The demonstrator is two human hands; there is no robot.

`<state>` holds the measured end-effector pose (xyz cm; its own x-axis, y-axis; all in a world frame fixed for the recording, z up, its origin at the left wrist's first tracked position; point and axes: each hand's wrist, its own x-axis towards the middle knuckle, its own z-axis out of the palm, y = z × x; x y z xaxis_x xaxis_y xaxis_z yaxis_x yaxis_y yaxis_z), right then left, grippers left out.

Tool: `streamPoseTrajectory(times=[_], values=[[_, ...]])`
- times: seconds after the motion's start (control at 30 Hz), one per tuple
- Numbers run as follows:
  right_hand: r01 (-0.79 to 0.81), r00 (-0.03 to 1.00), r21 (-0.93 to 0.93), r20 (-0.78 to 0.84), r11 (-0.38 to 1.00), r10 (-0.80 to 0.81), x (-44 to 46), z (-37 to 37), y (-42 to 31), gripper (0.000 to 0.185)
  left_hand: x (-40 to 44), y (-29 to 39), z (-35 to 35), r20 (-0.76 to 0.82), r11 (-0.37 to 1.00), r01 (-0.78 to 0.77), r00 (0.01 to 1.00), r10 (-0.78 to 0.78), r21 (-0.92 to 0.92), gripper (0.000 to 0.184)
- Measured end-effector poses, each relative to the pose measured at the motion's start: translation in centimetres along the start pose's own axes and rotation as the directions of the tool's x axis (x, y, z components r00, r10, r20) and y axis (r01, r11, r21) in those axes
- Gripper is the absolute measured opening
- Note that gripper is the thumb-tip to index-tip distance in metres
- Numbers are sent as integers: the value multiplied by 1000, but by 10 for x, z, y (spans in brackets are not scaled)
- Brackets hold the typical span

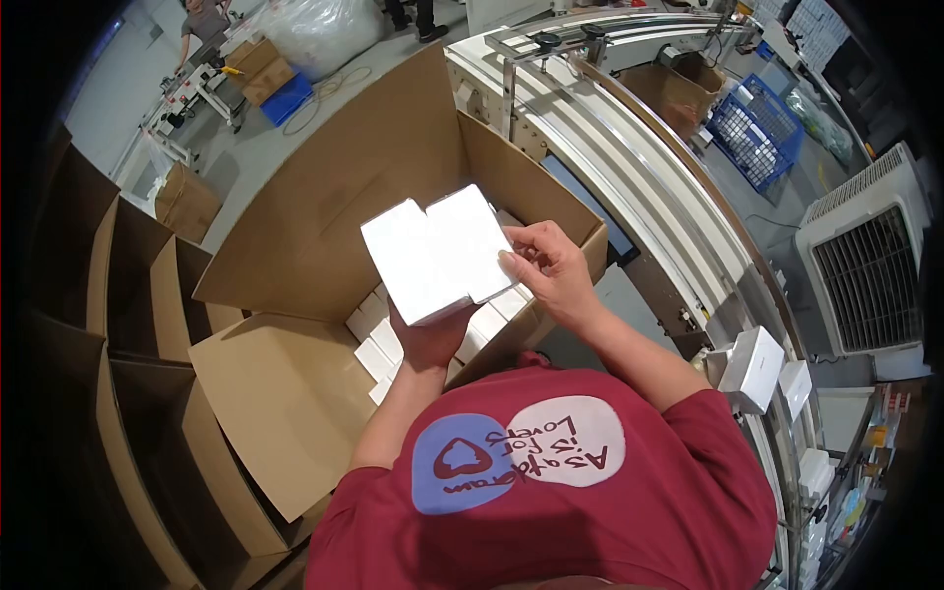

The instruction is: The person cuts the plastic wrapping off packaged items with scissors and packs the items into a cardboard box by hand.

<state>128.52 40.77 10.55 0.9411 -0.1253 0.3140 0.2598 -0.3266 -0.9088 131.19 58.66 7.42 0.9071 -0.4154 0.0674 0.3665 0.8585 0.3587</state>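
Two plain white boxes, a left one (413, 264) and a right one (469, 236), are held side by side and slightly out of line. My left hand (433, 339) supports them from beneath, with most of its fingers hidden behind them. At the right box's edge, the thumb and fingers of my right hand (551, 270) pinch its side. Both hands are above an open cardboard carton (339, 197). Down inside it lie several similar white boxes (379, 346), partly covered by my hands and the held boxes.
A curved conveyor (669, 187) with metal rails runs along the right, carrying white boxes (753, 369) near my elbow. Open empty cartons (147, 393) stand at left. Farther off are a blue crate (755, 133), an air cooler (865, 256) and another person (205, 22).
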Motion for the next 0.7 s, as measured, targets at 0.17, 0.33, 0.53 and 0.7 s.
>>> streamPoseTrajectory(times=[0.17, 0.33, 0.53, 0.7], values=[[-110, 991, 226, -54, 968, 125, -2, 7, 0, 15, 0, 3, 4, 20, 965, -111, 994, 109, 238, 49], [-283, 956, 337, 27, 898, 291, 1, 3, -11, 12, -2, 3, 4, 127, 745, -324, 942, 310, 584, 45], [-369, 929, 381, 139, 848, 342, 5, 2, 2, 22, 0, 0, -8, 39, 751, -287, 944, 329, 595, 47], [-289, 956, 228, 123, 930, 267, 6, 7, 16, 24, -6, 6, -69, 382, -108, -371, 832, 401, 922, 42]])
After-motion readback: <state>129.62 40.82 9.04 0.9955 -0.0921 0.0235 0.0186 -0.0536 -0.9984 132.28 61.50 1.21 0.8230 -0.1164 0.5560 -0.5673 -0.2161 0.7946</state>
